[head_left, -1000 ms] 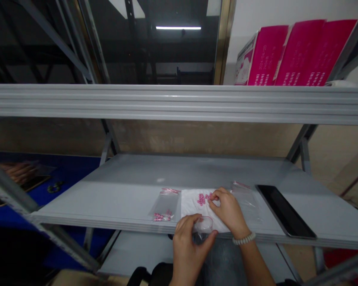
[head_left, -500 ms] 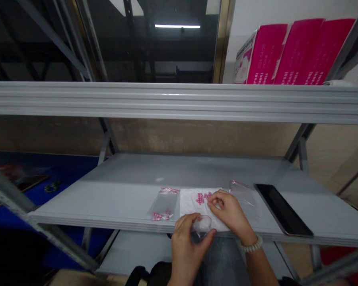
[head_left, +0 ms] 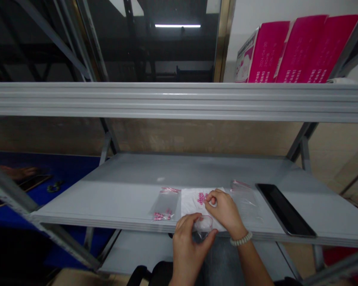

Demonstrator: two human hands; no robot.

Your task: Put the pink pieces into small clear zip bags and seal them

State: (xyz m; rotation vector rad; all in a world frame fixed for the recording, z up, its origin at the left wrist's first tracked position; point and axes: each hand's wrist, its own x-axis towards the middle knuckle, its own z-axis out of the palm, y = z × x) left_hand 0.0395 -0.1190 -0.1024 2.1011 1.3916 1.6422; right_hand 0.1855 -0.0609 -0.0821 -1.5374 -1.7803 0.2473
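My left hand (head_left: pixel 191 242) curls thumb and fingers around a small clear zip bag (head_left: pixel 203 224), its mouth spread into a round opening with a pink-edged rim. Just beyond it, on a white cloth or tissue (head_left: pixel 189 206), lies a cluster of pink beads (head_left: pixel 201 198). My right hand (head_left: pixel 222 208) is closed in a pinch at the right side of this cluster; whether a bead is between its fingertips is too small to tell. A pale beaded bracelet (head_left: pixel 241 239) is on that wrist.
Left of the cloth lies a zip bag with pink beads (head_left: pixel 164 214). To the right are a flat clear zip bag (head_left: pixel 245 200) and a black tablet (head_left: pixel 285 208). Pink boxes (head_left: pixel 298 51) stand above a grey shelf beam (head_left: pixel 179 101). Another person's hand (head_left: pixel 18 172) is at far left.
My right hand has moved slightly left, further over the pink beads. The left hand still holds the bag's mouth open. At far left, the other person's hand has moved.
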